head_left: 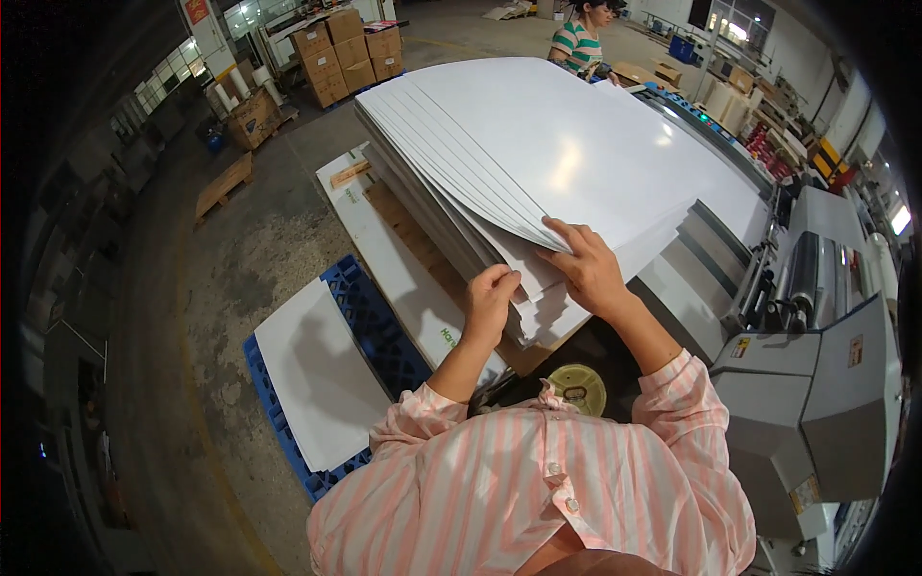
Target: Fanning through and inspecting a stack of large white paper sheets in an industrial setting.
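Observation:
A tall stack of large white sheets lies fanned out in front of me, its near corner lifted. My left hand is curled around the near edge of the stack, fingers tucked under several sheets. My right hand lies flat on top of the sheets near the same corner, fingers spread and pressing down. Both forearms come out of pink-and-white striped sleeves.
A grey machine with rollers stands at my right. A blue pallet with a white sheet lies on the concrete floor at left. Cardboard boxes are stacked far back. Another person in a striped top works beyond the stack.

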`<state>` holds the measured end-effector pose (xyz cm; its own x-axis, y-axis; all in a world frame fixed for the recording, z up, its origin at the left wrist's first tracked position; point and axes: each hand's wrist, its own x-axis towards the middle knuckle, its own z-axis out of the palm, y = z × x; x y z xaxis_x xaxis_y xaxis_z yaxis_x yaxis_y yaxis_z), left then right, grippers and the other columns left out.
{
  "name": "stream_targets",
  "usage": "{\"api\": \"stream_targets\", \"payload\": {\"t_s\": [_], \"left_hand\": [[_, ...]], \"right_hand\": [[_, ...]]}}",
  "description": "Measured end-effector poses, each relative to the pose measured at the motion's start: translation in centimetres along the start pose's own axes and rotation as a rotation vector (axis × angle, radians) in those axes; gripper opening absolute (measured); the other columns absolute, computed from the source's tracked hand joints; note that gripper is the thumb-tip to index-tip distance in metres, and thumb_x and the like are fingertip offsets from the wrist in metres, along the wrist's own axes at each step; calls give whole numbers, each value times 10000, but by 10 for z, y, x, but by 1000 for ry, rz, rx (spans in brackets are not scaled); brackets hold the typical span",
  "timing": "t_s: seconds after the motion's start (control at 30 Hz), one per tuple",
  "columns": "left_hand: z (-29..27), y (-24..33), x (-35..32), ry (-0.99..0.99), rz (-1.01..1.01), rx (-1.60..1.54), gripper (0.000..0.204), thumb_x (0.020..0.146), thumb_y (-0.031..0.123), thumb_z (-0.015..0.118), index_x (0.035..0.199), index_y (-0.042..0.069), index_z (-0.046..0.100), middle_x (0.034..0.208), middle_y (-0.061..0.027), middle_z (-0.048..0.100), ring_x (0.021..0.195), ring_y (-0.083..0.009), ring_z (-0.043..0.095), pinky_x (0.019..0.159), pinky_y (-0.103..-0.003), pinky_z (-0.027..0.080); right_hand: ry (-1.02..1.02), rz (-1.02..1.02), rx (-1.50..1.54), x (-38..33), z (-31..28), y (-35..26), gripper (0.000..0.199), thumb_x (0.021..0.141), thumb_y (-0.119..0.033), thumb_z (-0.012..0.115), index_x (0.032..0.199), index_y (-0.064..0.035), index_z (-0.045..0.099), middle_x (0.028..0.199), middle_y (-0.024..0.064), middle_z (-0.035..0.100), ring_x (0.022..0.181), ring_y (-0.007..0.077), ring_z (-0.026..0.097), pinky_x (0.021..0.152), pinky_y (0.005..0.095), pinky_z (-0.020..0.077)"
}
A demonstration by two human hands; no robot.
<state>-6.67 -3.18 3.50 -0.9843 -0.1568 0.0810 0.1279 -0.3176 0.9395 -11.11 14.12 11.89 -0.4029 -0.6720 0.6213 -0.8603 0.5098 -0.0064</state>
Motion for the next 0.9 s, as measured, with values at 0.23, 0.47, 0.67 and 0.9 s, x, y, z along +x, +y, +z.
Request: {"api": "stream_targets", "payload": {"t_s": [0.23, 0.47, 0.67, 0.9], "left_hand": [[11, 8, -7, 80, 0, -130, 209, 883, 154, 563, 1018, 3, 614, 772, 42, 526, 713, -44, 493, 617, -206, 419], [-4, 0, 0, -31, 11, -242, 356, 895, 49, 498, 1251, 28, 483, 977, -20, 544, 799, -91, 533, 697, -257, 504], [4, 8, 3, -2, -2, -244, 427, 885, 57, 525, 1297, 28, 419, 952, -44, 553, 772, -110, 541, 643, -283, 518], [9, 7, -1, 193, 119, 42, 271, 895, 171, 547, 1073, -27, 494, 864, -61, 557, 702, -117, 546, 523, -251, 499]], "right_hand": [[61, 17, 75, -16, 9, -11, 344, 689, -110, 638, 1032, -83, 642, 1245, 128, 485, 1023, 301, 492, 879, 413, 385], [167, 48, 100, -9, 18, -3, 320, 682, -102, 675, 998, -100, 627, 1201, 113, 510, 976, 289, 506, 830, 396, 386], [188, 73, 78, -9, 16, -1, 336, 666, -97, 677, 998, -109, 629, 1214, 103, 503, 976, 285, 505, 824, 391, 388], [193, 105, 51, -3, 13, -3, 410, 645, -62, 669, 1044, -146, 633, 1260, 121, 467, 1056, 296, 481, 864, 395, 381]]}}
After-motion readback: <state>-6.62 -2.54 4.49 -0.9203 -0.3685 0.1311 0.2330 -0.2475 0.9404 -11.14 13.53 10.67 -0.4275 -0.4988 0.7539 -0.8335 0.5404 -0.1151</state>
